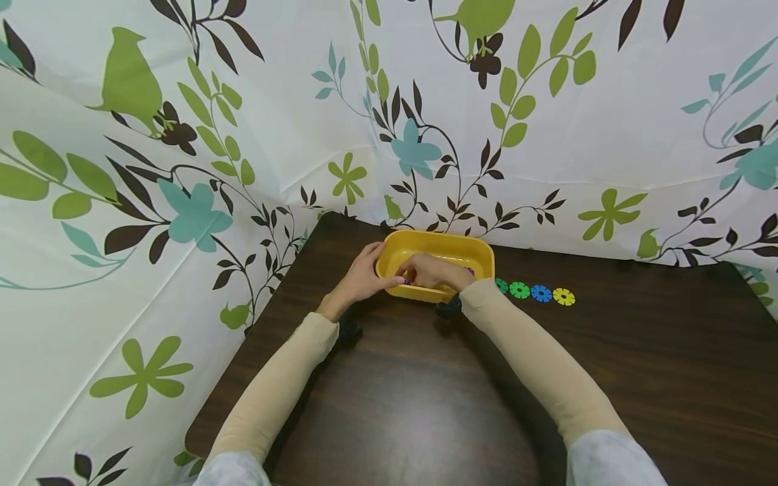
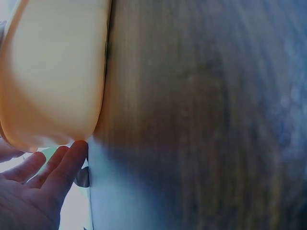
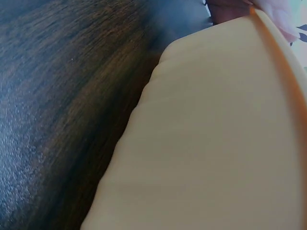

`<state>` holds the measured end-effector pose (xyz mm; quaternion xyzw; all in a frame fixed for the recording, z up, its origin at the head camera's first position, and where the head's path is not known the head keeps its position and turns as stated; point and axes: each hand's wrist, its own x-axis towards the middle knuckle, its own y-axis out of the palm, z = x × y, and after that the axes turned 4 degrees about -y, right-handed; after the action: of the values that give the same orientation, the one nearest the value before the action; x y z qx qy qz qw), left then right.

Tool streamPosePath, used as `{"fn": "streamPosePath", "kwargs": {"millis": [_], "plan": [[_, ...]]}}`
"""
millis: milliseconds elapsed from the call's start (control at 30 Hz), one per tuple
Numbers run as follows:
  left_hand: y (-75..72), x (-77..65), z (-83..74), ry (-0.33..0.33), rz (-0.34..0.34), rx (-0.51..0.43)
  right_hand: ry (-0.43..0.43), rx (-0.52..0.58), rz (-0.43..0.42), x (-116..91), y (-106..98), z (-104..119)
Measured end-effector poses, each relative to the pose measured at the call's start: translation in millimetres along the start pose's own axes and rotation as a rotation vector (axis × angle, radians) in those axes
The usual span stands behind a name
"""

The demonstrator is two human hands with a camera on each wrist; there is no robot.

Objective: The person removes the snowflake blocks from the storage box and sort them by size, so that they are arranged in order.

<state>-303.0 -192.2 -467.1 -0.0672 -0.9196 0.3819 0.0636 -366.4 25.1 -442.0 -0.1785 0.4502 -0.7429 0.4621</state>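
A person sits at a dark wood-grain worktop (image 1: 425, 405) with a yellow plastic tub (image 1: 462, 247) set near its far edge, in front of a curtain printed with leaves and birds. The left hand (image 1: 362, 275) rests against the tub's left end, fingers fairly straight along the outer wall, steadying it rather than clasping it. The right hand (image 1: 433, 271) reaches over the near rim into the tub, fingers curled downward; whether its grip holds anything cannot be told, since the hand hides its own fingertips.

The tub looks light, rigid and smooth-walled (likely to slide on the polished wood if pushed), so the rolled rim or the rounded ends seem the best places to take hold. It is a shallow, rounded rectangle in warm yellow, with a small purple piece (image 1: 470, 271) just visible inside. Just right of it lies a row of flat flower-shaped discs: green (image 1: 519, 290), blue (image 1: 541, 293) and yellow (image 1: 563, 297).
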Motion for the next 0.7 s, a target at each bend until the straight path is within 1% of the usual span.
{"fn": "streamPosePath", "kwargs": {"millis": [167, 300, 400, 567, 700], "plan": [[0.6, -0.1, 0.5, 0.008, -0.003, -0.004, 0.034, 0.014, 0.005, -0.4, -0.4, 2.2], [0.7, 0.1, 0.2, 0.001, -0.003, -0.011, 0.057, 0.027, 0.017, -1.3, -1.3, 3.3], [0.7, 0.2, 0.1, -0.003, 0.001, -0.007, 0.055, 0.033, 0.026, -2.9, -2.6, 3.1], [0.2, -0.1, -0.5, -0.001, 0.004, -0.004, 0.025, 0.037, 0.041, -7.6, -5.6, 1.7], [-0.4, -1.0, -0.7, -0.008, 0.005, -0.004, 0.023, 0.066, 0.058, -10.7, -6.9, -0.6]]}}
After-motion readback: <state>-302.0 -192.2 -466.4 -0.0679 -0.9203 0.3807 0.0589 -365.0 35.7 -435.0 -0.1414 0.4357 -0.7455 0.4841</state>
